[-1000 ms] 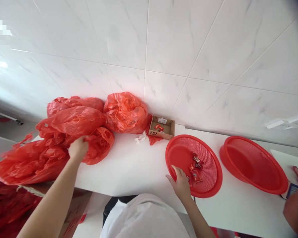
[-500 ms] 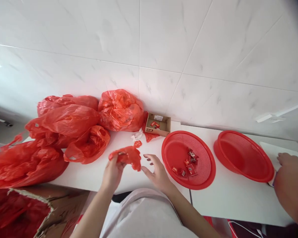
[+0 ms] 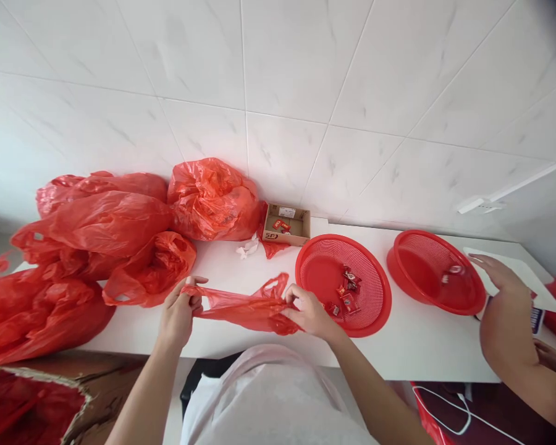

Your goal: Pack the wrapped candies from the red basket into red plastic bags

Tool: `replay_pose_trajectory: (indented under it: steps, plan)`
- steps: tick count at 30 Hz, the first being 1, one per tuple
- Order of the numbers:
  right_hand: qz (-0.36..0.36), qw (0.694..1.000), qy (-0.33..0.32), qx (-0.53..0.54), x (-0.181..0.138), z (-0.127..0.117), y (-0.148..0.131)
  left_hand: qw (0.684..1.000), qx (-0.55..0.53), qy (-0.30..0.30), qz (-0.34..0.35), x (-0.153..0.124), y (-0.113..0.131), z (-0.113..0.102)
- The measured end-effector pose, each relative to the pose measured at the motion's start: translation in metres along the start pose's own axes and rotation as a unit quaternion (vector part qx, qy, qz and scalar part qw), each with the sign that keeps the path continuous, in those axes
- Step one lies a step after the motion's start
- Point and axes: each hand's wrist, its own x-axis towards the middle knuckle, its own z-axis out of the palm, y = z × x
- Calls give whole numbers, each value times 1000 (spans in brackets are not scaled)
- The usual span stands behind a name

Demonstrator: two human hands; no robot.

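A thin red plastic bag [image 3: 245,309] is stretched sideways above the white table, between my two hands. My left hand [image 3: 180,312] is closed on one end of it. The other end, near a looped handle, is pinched by my right hand [image 3: 308,310]. Just beyond my right hand stands a red mesh basket [image 3: 317,272] with several small wrapped packets [image 3: 349,301] on its bottom. Left of my hands, a smaller red bag [image 3: 160,272] with loose handles lies on the table.
Full red bags [image 3: 213,201] are heaped at the left against the wall. A small cardboard box [image 3: 287,225] holds red packets. A second red basket [image 3: 435,272] stands right, beside a co-worker's arm [image 3: 507,327]. A large carton [image 3: 99,395] of red plastic sits lower left.
The crumpled bag is now drawn out wide, and my right hand has taken hold of it. My view has shifted right. Something light is now inside the second basket, near the co-worker's hand.
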Motion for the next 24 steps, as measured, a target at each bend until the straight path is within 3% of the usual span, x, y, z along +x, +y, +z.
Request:
replay_pose_trajectory:
  steps: [4, 8, 11, 14, 16, 18, 21, 24]
  plan:
    - [-35, 992, 66, -104, 6, -20, 6, 986, 154, -65, -6, 13, 3, -7]
    - [-95, 960, 66, -255, 5, -34, 15, 952, 265, -146, 53, 21, 17, -11]
    - [-52, 943, 118, -306, 0, -38, 25, 913, 322, -242, 55, 16, 26, -14]
    - [1, 957, 169, -237, -5, -31, 32, 856, 401, -325, 23, 4, 27, -16]
    - [5, 974, 167, -153, -6, -21, 30, 837, 454, -306, 20, -6, 24, -10]
    - [-6, 984, 150, -94, -4, -7, 24, 845, 478, -232, 58, -16, 15, 4]
    - [-36, 990, 121, -62, 4, 14, 11, 876, 428, -185, 124, -29, -5, 38]
    - [-78, 991, 101, -49, 14, 21, 6, 923, 333, -167, 97, -29, -26, 65]
